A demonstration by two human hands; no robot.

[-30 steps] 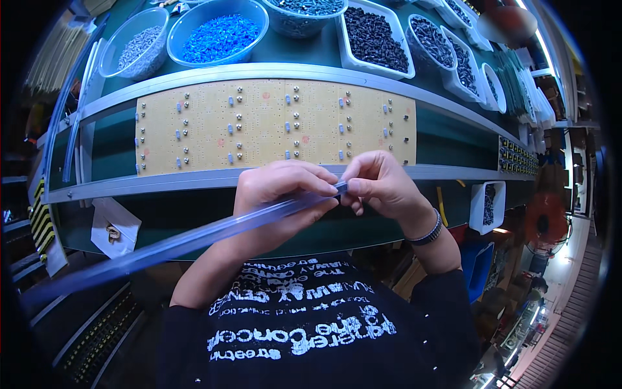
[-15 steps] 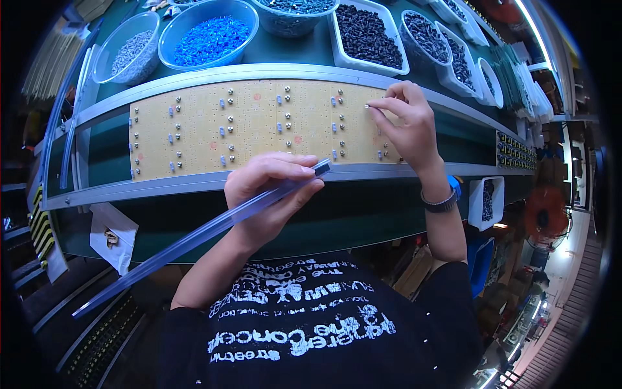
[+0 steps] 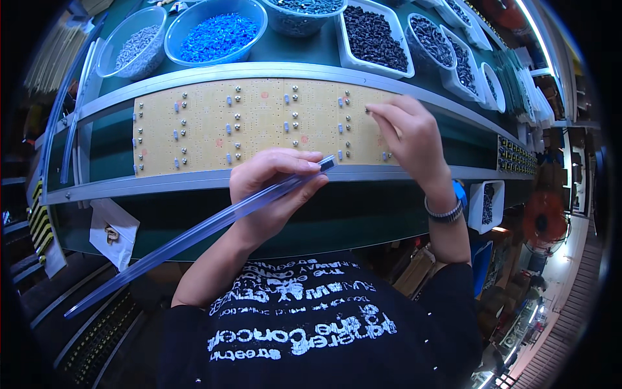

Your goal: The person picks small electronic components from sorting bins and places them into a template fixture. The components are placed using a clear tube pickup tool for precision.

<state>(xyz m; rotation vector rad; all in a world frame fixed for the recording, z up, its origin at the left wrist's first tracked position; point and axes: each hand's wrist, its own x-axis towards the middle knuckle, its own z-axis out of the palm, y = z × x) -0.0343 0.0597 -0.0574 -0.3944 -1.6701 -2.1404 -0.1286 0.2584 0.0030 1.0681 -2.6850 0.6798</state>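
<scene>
My left hand [image 3: 269, 185] is closed round a long clear plastic tube [image 3: 168, 249], which slants down to the lower left. A dark piece shows in the tube's upper end, just beyond my thumb and fingers. Over the right part of a tan circuit board panel [image 3: 207, 117], my right hand [image 3: 414, 139] is pinching a tiny dark part [image 3: 368, 109] too small to name. Rows of small silver round parts [image 3: 237, 121] and grey-blue parts [image 3: 286, 129] stand on the panel. My right hand hides some of the panel's right end.
The panel lies between metal rails [image 3: 194, 185]. Beyond are a bowl of grey parts [image 3: 136, 48], a bowl of blue parts [image 3: 217, 39] and a white tray of black parts [image 3: 376, 42]. A white bin [image 3: 486, 206] stands at the right, and a fan [image 3: 544, 220] beyond it.
My right hand has drawn slightly nearer to me, its fingers still pinched and a little blurred. My left hand keeps its hold on the tube. The whole view has shifted slightly.
</scene>
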